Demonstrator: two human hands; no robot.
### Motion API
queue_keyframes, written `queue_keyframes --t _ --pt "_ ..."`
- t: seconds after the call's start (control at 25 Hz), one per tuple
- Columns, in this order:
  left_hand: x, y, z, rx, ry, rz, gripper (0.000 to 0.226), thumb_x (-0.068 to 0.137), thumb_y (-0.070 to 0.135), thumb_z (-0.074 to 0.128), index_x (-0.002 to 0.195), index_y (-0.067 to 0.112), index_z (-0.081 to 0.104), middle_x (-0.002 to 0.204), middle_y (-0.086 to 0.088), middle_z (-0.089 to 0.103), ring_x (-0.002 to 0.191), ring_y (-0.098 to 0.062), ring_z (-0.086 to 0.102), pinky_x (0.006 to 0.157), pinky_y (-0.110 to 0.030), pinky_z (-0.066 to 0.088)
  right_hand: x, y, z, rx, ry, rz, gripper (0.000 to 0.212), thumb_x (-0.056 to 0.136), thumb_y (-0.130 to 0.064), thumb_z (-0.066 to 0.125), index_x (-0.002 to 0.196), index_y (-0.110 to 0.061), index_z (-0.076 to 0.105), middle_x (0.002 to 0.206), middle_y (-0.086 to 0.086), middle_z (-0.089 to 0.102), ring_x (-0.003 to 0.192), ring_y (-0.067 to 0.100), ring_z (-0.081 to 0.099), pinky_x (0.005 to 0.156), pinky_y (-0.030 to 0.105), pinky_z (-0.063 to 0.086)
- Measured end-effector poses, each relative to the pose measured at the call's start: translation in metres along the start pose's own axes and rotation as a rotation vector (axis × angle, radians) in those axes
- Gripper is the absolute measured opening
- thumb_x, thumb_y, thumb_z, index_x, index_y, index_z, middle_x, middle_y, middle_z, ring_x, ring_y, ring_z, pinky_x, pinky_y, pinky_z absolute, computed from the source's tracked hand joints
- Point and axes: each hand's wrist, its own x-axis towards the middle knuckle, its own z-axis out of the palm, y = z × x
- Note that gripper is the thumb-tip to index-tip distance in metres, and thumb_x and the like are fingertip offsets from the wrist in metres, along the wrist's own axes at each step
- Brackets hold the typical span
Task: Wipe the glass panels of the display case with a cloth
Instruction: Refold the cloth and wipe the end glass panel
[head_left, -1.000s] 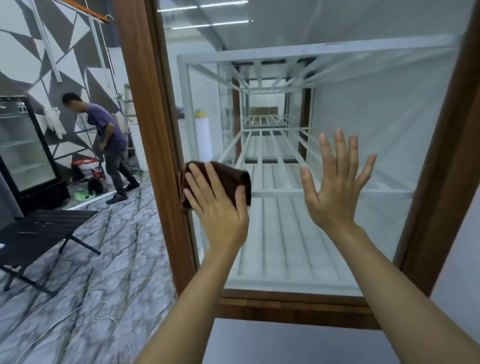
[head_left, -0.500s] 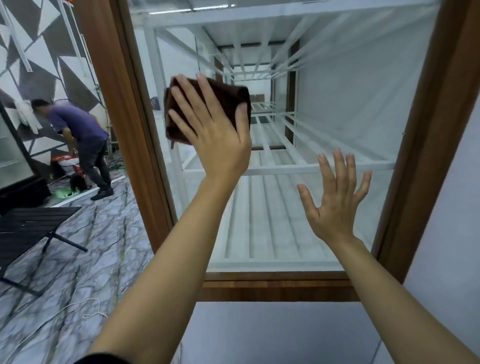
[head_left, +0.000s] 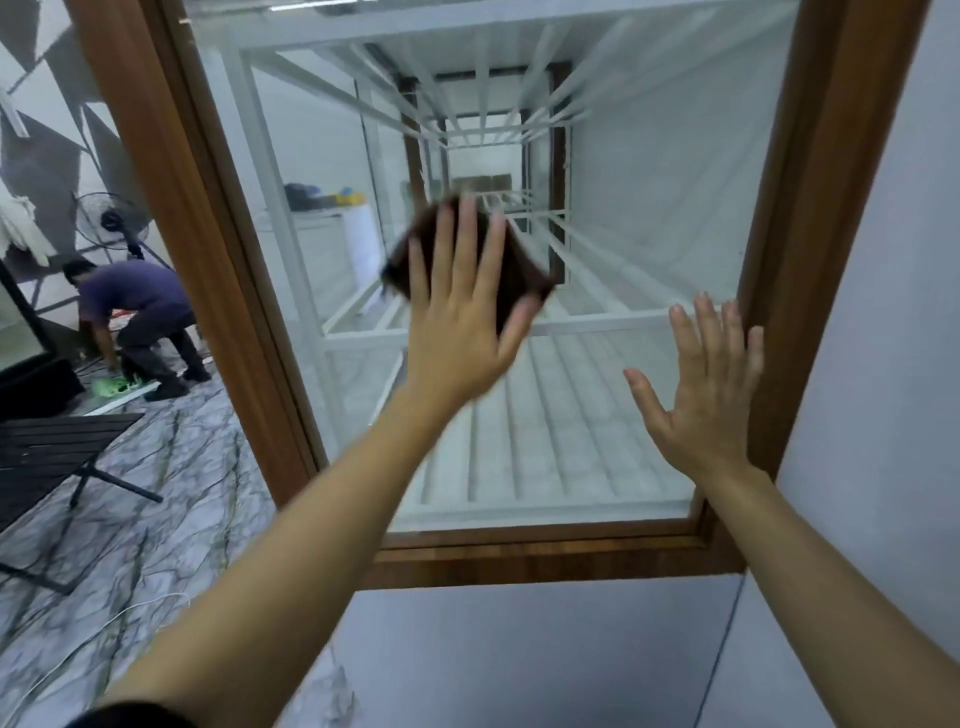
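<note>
Where racks (head_left: 545, 415) fill the case (head_left: 519, 558), left hand (head_left: 462, 332) flat on cloth (head_left: 519, 273), right hand (head_left: 711, 395) splayed.

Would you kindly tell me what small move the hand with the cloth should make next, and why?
Probably slide the cloth down the glass: the left hand presses it flat at mid-pane, and bare glass stretches below to the wooden frame, left of the right hand.

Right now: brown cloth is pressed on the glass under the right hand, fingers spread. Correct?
Not quite. It is the left hand that presses the brown cloth on the glass, fingers spread, as the head view shows. The right hand is bare and open beside the wooden frame.
</note>
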Motion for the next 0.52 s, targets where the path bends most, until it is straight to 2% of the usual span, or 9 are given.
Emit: queue_keyframes --t 0.08,0.12,0.16,0.28,0.36,0.44,0.52 --pt "0.058 0.003 -0.007 0.063 0.091 -0.038 0.071 0.103 0.049 0.043 0.155 0.005 0.028 0.162 -0.025 0.021 0.152 -0.040 0.015 0.123 -0.051 -0.001 -0.002 0.002 -0.005 0.019 0.013 -0.035 0.065 0.098 -0.048 0.048 0.150 -0.012 0.031 0.158 0.014 0.027 0.149 0.032 0.018 0.124 0.047 0.004" --pt "0.052 0.005 -0.003 0.076 0.101 -0.021 0.071 0.102 0.049 0.044 0.155 0.004 0.029 0.162 -0.024 0.020 0.151 -0.040 0.017 0.123 -0.051 0.000 -0.003 0.005 -0.009 0.030 0.039 -0.062 0.061 0.099 -0.044 0.048 0.148 -0.012 0.033 0.157 0.014 0.029 0.148 0.032 0.020 0.123 0.048 0.006" --pt "0.027 0.007 0.002 0.087 0.061 0.076 0.072 0.102 0.049 0.047 0.156 0.005 0.030 0.163 -0.020 0.019 0.151 -0.039 0.017 0.123 -0.051 0.000 -0.001 0.008 -0.012 0.034 0.082 -0.083 0.056 0.100 -0.040 0.048 0.147 -0.011 0.035 0.155 0.013 0.031 0.147 0.032 0.022 0.123 0.049 0.008" --pt "-0.087 0.002 0.019 0.144 -0.261 0.662 0.074 0.098 0.048 0.057 0.157 0.014 0.029 0.165 -0.008 0.019 0.153 -0.025 0.018 0.126 -0.044 0.001 0.012 0.027 -0.024 0.002 0.186 -0.024 0.051 0.102 -0.028 0.047 0.147 -0.009 0.033 0.154 0.013 0.031 0.146 0.031 0.024 0.123 0.047 0.008" --pt "-0.091 -0.009 0.017 0.135 -0.417 0.917 0.071 0.099 0.047 0.053 0.159 0.018 0.025 0.166 -0.002 0.019 0.154 -0.018 0.014 0.127 -0.040 -0.001 0.025 0.041 -0.026 -0.082 0.136 0.050 0.060 0.104 -0.032 0.043 0.154 -0.008 0.020 0.158 0.018 0.026 0.148 0.034 0.019 0.125 0.044 0.003" --pt "-0.036 -0.004 0.010 0.109 -0.376 0.917 0.069 0.101 0.048 0.047 0.159 0.019 0.024 0.166 -0.002 0.018 0.154 -0.019 0.011 0.127 -0.041 -0.002 0.029 0.049 -0.023 -0.182 0.061 0.069 0.067 0.105 -0.040 0.036 0.156 -0.008 0.007 0.159 0.023 0.024 0.149 0.036 0.015 0.125 0.042 0.000" --pt "0.036 0.011 0.001 0.102 -0.215 0.706 0.069 0.102 0.052 0.042 0.159 0.017 0.023 0.166 -0.005 0.018 0.155 -0.022 0.012 0.126 -0.043 0.000 0.025 0.051 -0.017 -0.179 0.047 0.047 0.070 0.104 -0.045 0.034 0.156 -0.004 0.009 0.157 0.026 0.025 0.150 0.034 0.010 0.125 0.043 0.002"
